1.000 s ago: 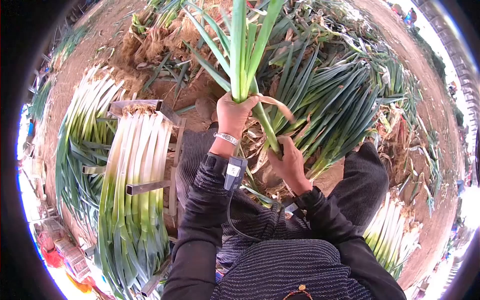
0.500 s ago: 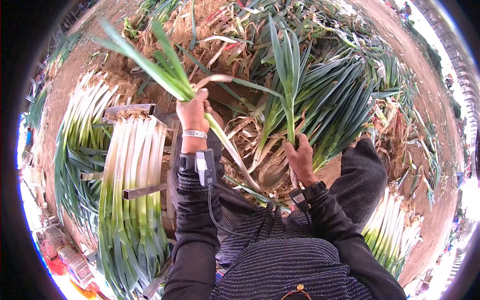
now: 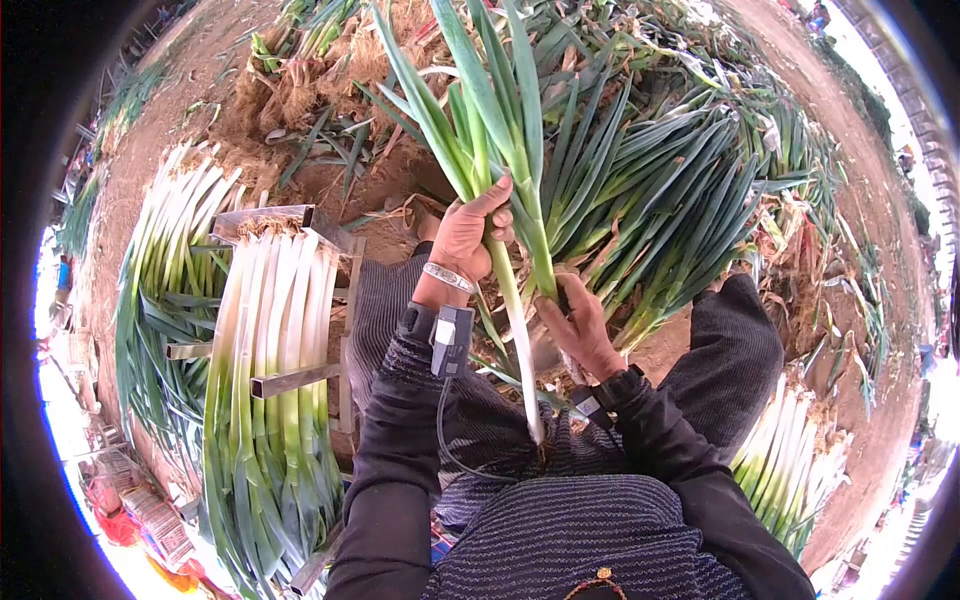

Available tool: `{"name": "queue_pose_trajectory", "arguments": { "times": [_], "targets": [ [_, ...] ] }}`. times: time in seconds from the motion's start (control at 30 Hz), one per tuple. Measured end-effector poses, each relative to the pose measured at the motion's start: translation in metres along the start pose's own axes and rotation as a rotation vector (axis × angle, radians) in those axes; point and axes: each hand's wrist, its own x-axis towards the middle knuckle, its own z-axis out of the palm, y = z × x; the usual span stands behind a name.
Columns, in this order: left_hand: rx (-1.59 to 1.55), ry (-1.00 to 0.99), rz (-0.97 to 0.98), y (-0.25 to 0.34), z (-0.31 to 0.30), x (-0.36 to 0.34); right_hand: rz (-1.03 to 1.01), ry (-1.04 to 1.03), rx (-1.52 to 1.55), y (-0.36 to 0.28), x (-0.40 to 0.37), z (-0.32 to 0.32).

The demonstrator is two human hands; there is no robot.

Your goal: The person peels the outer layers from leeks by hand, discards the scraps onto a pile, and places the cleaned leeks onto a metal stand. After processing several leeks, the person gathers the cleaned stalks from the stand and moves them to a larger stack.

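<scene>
My left hand (image 3: 468,240) is closed around a leek (image 3: 521,350), whose pale stalk points down toward my lap and whose green leaves fan out above. In my right hand (image 3: 580,325) is a second leek (image 3: 537,240), gripped low on its stalk, its lower end mostly hidden by the fingers. The two leeks stand close together, leaves overlapping near the top of the view. Just beyond the right hand lies a heap of uncleaned leeks (image 3: 660,200) with dark green leaves.
On the left, a metal frame (image 3: 290,382) holds a row of cleaned leeks (image 3: 270,350). Behind it lies another bundle (image 3: 170,240). More white-stalked leeks (image 3: 785,440) lie at the right by my knee. Roots and peeled leaves (image 3: 370,70) litter the ground ahead.
My left hand has moved right with its leek, which now hangs more upright beside the other one. My right hand has shifted slightly left, its leek tilting left.
</scene>
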Motion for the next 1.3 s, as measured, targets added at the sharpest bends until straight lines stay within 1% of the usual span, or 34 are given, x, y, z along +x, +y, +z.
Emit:
{"name": "queue_pose_trajectory", "arguments": {
  "times": [0.07, 0.13, 0.2, 0.23, 0.3, 0.33, 0.4, 0.43, 0.47, 0.53, 0.57, 0.6, 0.67, 0.7, 0.77, 0.8, 0.87, 0.9, 0.93, 1.0, 1.03, 1.07, 1.1, 1.17, 1.2, 1.27, 1.3],
  "targets": [
    [0.067, -0.017, -0.009, 0.002, -0.001, 0.0, -0.062, -0.07, -0.027, -0.005, 0.0, 0.001],
    [0.082, -0.038, -0.024, 0.003, -0.001, 0.0, -0.052, -0.092, -0.005, -0.007, -0.001, 0.001],
    [0.037, -0.12, -0.093, 0.005, -0.001, 0.001, 0.074, -0.217, 0.031, -0.002, -0.002, -0.002],
    [0.036, -0.12, -0.093, 0.005, -0.001, 0.0, 0.074, -0.217, 0.031, -0.001, -0.002, -0.001],
    [0.128, -0.082, -0.078, 0.003, 0.001, -0.001, 0.335, -0.265, 0.4, 0.002, -0.002, 0.001],
    [0.129, -0.084, -0.081, 0.001, 0.001, -0.001, 0.336, -0.262, 0.399, -0.001, -0.001, 0.001],
    [0.191, -0.094, -0.083, -0.002, 0.0, -0.001, 0.479, -0.236, 0.698, -0.005, 0.008, 0.0],
    [0.192, -0.093, -0.083, -0.001, 0.001, -0.001, 0.546, -0.264, 0.879, 0.0, 0.013, -0.002],
    [0.19, -0.109, -0.066, -0.001, 0.002, -0.003, 0.545, -0.264, 0.88, 0.004, 0.016, -0.004],
    [0.188, -0.124, -0.049, 0.001, 0.002, -0.003, 0.652, -0.24, 1.184, 0.006, 0.022, -0.006],
    [0.166, -0.129, -0.032, 0.003, 0.0, -0.003, 0.693, -0.207, 1.194, 0.003, 0.024, -0.008],
    [0.144, -0.135, -0.014, 0.003, -0.002, -0.002, 0.693, -0.207, 1.194, 0.001, 0.024, -0.008],
    [0.147, -0.125, 0.02, 0.008, 0.003, -0.005, 0.664, -0.107, 1.269, -0.004, 0.024, -0.007],
    [0.136, -0.135, 0.046, 0.01, 0.003, -0.006, 0.667, -0.108, 1.27, -0.007, 0.024, -0.006],
    [0.107, -0.149, 0.079, 0.016, 0.003, -0.008, 0.639, 0.027, 1.244, -0.013, 0.024, -0.007],
    [0.094, -0.165, 0.099, 0.019, 0.003, -0.009, 0.64, 0.028, 1.244, -0.009, 0.022, -0.009],
    [0.112, -0.144, 0.176, 0.029, 0.005, -0.013, 0.473, -0.061, 1.221, -0.004, 0.017, -0.016],
    [0.098, -0.157, 0.221, 0.035, 0.003, -0.013, 0.441, -0.13, 1.194, -0.004, 0.012, -0.023],
    [0.116, -0.112, 0.245, 0.041, -0.001, -0.012, 0.443, -0.128, 1.195, -0.005, 0.006, -0.029],
    [0.119, -0.117, 0.308, 0.051, -0.007, -0.013, 0.489, -0.2, 0.863, -0.005, -0.007, -0.043],
    [0.14, -0.08, 0.352, 0.055, -0.006, -0.015, 0.433, -0.302, 0.716, 0.006, -0.014, -0.055],
    [0.14, -0.077, 0.377, 0.059, -0.003, -0.019, 0.433, -0.303, 0.716, 0.009, -0.02, -0.062],
    [0.115, -0.065, 0.348, 0.063, -0.014, -0.017, 0.43, -0.347, 0.576, 0.011, -0.026, -0.067],
    [0.16, -0.09, 0.43, 0.07, -0.01, -0.026, 0.386, -0.444, 0.332, 0.016, -0.034, -0.082],
    [0.112, -0.11, 0.425, 0.075, -0.021, -0.021, 0.386, -0.443, 0.331, 0.018, -0.04, -0.084],
    [0.181, -0.068, 0.495, 0.081, -0.018, -0.03, 0.369, -0.58, 0.196, 0.023, -0.053, -0.089],
    [0.196, -0.064, 0.507, 0.081, -0.02, -0.031, 0.368, -0.731, 0.009, 0.045, -0.06, -0.093]
  ]
}}
